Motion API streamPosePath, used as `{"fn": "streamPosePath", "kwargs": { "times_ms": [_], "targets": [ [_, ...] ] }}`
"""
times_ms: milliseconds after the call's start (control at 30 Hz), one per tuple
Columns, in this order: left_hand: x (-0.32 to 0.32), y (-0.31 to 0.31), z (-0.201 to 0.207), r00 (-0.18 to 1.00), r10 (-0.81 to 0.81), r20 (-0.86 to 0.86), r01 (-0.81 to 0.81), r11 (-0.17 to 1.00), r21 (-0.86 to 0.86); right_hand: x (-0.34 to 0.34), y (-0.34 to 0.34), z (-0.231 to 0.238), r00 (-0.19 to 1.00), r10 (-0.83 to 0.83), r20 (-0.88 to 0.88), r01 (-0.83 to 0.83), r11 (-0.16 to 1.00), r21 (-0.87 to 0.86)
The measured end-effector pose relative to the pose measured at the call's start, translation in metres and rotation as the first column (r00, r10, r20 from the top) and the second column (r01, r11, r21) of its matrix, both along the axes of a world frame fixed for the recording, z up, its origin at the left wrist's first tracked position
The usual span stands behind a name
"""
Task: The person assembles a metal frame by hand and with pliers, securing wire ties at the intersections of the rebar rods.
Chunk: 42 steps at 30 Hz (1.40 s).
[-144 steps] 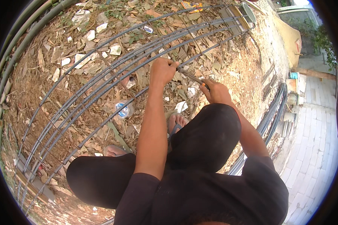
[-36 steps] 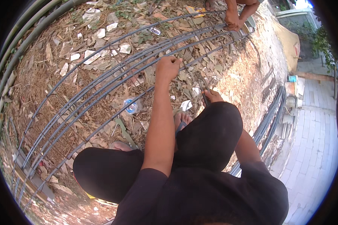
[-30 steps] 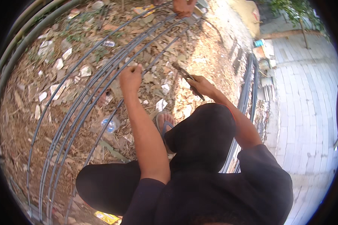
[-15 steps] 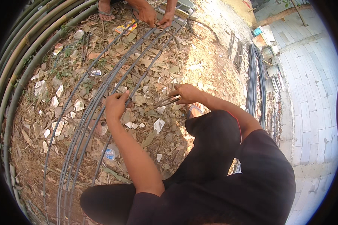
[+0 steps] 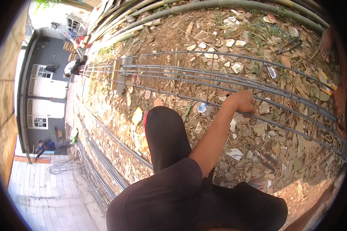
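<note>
My left hand (image 5: 242, 103) is closed on the long steel rebar (image 5: 272, 87) of a cage, its fingers curled round a bar beside a thin cross tie. Whether wire is also between the fingers is hidden. A pair of pincers (image 5: 264, 157) lies open on the leaf litter, near my sandalled foot (image 5: 259, 183). Only my right forearm (image 5: 312, 211) shows, running out at the lower right rim; that hand is lost beyond the dark edge. At the right rim, blurred hands of another person (image 5: 341, 101) are near the bars.
Blocks (image 5: 122, 75) prop the cage's far left end. Bamboo poles (image 5: 235, 4) line the top, with another pair of pliers (image 5: 289, 45) below them. More steel bars (image 5: 100, 163) lie by the white block wall (image 5: 46, 192). People (image 5: 71, 67) are in the left background.
The view has swung left, bringing in the cage's other end and a building. The pincers have left my right hand and lie on the ground. My left hand stays at the rebar.
</note>
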State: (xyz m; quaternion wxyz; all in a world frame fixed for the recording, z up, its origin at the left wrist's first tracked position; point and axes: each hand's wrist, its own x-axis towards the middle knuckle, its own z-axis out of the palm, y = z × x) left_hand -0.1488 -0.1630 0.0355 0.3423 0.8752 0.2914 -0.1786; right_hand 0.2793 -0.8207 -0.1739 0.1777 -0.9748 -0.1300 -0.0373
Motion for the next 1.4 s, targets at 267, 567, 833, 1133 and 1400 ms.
{"fn": "streamPosePath", "kwargs": {
  "times_ms": [267,567,833,1133,1400],
  "targets": [
    [-0.026,-0.043,0.008,0.901,0.381,-0.205,-0.42,0.885,-0.2,-0.017,0.048,-0.115,0.932,0.03,-0.362,-0.011,0.999,0.052],
    [-0.005,-0.028,-0.003,0.923,0.292,-0.25,-0.325,0.94,-0.106,-0.065,0.094,-0.147,0.835,0.136,-0.533,-0.075,0.988,0.136],
    [-0.016,-0.018,-0.01,0.914,0.296,-0.278,-0.336,0.936,-0.106,-0.163,0.118,-0.128,0.713,0.229,-0.663,-0.139,0.973,0.186],
    [-0.014,-0.023,-0.008,0.952,0.275,-0.134,-0.294,0.944,-0.15,-0.298,0.162,-0.074,0.582,0.301,-0.756,-0.183,0.954,0.239],
    [-0.026,-0.032,-0.004,0.983,0.18,-0.046,-0.178,0.983,0.035,-0.323,0.215,-0.023,0.755,0.217,-0.619,-0.13,0.975,0.183]
  ]
}}
